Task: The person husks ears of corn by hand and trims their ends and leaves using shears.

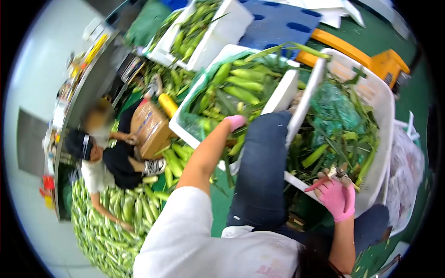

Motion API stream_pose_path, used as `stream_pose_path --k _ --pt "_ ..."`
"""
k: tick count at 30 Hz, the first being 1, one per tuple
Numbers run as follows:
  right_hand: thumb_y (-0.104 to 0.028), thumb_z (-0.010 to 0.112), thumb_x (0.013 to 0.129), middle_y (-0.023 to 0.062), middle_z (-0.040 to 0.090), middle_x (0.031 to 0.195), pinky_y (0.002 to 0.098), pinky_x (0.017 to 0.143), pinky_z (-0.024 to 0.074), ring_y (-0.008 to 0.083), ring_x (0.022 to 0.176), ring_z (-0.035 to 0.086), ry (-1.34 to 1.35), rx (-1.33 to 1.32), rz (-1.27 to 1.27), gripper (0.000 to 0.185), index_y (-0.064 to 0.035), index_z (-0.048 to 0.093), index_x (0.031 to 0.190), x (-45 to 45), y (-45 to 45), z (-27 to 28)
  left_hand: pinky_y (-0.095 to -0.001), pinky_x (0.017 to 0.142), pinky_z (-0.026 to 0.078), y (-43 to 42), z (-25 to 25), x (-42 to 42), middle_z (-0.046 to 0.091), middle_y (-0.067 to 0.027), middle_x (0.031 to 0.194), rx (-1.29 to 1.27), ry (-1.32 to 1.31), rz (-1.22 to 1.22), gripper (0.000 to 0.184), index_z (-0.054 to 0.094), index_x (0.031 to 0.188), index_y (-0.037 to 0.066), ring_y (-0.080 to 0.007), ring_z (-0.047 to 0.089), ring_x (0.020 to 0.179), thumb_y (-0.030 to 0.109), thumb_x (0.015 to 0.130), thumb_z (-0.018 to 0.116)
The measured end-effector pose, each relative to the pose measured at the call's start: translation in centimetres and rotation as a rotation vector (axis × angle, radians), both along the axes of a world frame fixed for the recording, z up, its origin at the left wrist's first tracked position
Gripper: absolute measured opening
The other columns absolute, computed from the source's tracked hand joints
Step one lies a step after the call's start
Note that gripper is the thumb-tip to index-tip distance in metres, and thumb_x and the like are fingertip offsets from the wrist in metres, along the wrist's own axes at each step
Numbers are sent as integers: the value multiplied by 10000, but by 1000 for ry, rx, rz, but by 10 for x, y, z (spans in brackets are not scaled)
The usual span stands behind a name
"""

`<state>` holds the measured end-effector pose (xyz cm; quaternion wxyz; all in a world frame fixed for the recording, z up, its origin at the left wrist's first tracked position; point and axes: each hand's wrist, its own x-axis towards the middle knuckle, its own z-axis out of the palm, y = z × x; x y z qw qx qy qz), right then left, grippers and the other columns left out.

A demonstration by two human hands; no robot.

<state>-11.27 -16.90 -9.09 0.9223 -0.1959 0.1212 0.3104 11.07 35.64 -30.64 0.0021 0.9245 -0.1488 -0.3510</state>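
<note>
Green corn ears in husks (244, 83) fill a white foam box (184, 134) lined with green net. My left hand (237, 122), in a pink glove, reaches in at the near side of this box; its fingers are hidden among the leaves. My right hand (334, 193), also in a pink glove, is closed around pruning shears with red handles (321, 181). It is over the near edge of a white plastic bin (385, 109), which holds loose husks, leaves and green netting (334, 106).
A co-worker sits at the left by a large corn pile (111, 227) and a cardboard box (150, 129). Another corn-filled foam box (232, 23) stands at the back, near an orange pallet jack (384, 64). A plastic-lined container (404, 171) is at the right.
</note>
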Motion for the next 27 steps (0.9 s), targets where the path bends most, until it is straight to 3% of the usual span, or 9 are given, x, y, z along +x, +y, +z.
stream_pose_path --k 3,9,12,16,17,19,20,23,27 --pt "-398 605 942 207 587 1354 494 1053 454 366 1249 560 -43 -24 -132 546 -43 562 1355 -4 -12 3 -396 762 534 -28 24 -19 706 -146 985 -134 116 325 362 670 1144 49 -273 675 825 334 960 545" --pt "-282 634 913 196 622 1278 439 967 493 339 1156 605 -85 59 -127 507 -58 547 1359 5 -23 16 -393 721 521 -37 77 -49 671 -111 962 -1145 113 1169 462 618 1207 6 -232 632 796 396 959 604" --pt "-219 742 815 170 634 1241 417 965 488 323 1135 616 -115 -105 -217 654 -60 503 1403 0 -24 13 -335 835 554 -94 212 -33 669 -69 1123 -1162 -263 1000 623 492 1400 13 -166 648 952 302 915 755" --pt "-186 741 794 144 647 1178 455 939 529 289 1129 631 -366 -131 -245 709 -42 466 1431 8 -33 10 -300 754 557 -187 311 6 656 -51 1044 -1465 -96 666 558 498 1400 77 -151 654 887 210 917 744" --pt "-177 734 796 144 646 1172 450 919 541 284 1121 633 -400 -190 -241 726 -41 446 1448 6 -38 17 -287 723 553 -235 340 -3 652 -45 1006 -1343 -55 530 522 507 1386 75 -141 652 859 205 929 724" --pt "-114 716 786 143 632 1178 416 924 536 248 1077 636 -466 -389 -263 779 -36 391 1490 0 -43 23 -349 768 557 -300 330 -16 671 -98 1001 -1079 -298 222 603 510 1357 42 -207 674 886 276 869 775" --pt "-69 720 793 70 575 1180 333 992 461 146 1085 556 -535 -504 -215 769 -32 401 1492 -5 -51 33 -380 788 559 -327 315 -27 679 -131 1027 -902 -479 59 639 510 1345 30 -253 688 902 299 839 794" --pt "-81 760 784 35 565 1160 302 970 454 127 1074 528 -824 -641 -238 769 -55 416 1472 -10 -61 34 -453 826 553 -398 302 -74 638 -202 1167 -505 -748 -116 695 529 1338 68 -411 656 994 330 768 827" --pt "-127 757 837 6 556 1114 280 908 468 114 1009 525 -586 -543 -331 706 -73 412 1451 -9 -66 35 -430 818 558 -424 297 -106 655 -173 1161 -450 -787 -117 680 540 1358 113 -376 672 993 290 767 825"
